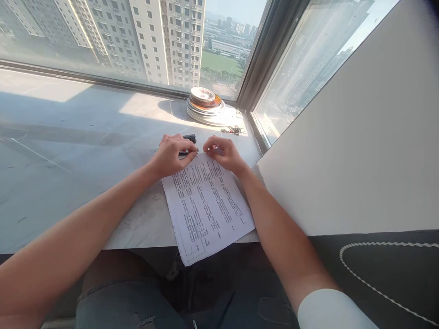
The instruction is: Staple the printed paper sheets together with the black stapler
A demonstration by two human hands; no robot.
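Note:
A printed sheet of paper (206, 205) lies on the pale stone window sill (85, 151), its near corner hanging over the edge. My left hand (169, 155) rests at the sheet's far edge, fingers curled round a small black object (188, 138), possibly a stapler. My right hand (222, 153) is beside it, fingertips pinched together on the paper's top edge. The two hands almost touch.
A stack of plates and discs (206, 106) stands at the back of the sill by the window corner. A bunch of keys (233, 130) lies just right of it. A white wall (360, 151) closes the right side. My knees are below the sill.

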